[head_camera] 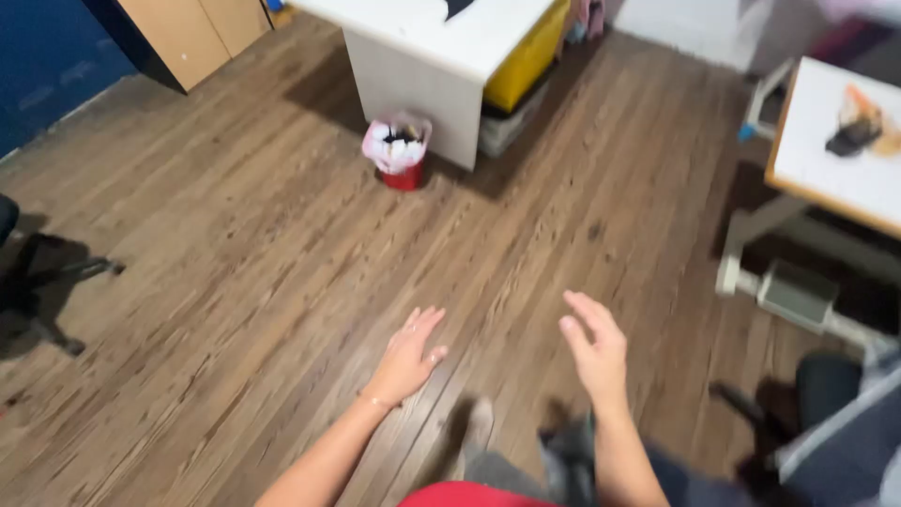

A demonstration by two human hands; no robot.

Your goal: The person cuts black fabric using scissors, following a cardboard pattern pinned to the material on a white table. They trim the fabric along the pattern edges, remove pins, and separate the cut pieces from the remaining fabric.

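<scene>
Wooden floor (235, 282) under empty, open left hand (408, 357) and right hand (596, 347).

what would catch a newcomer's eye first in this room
Probably the two bare hands held out empty over the wooden floor: the left hand and right hand, both open, low in the middle. Next, the small red bin with a pink liner, stuffed full, standing on the floor against the white desk at upper centre.
</scene>
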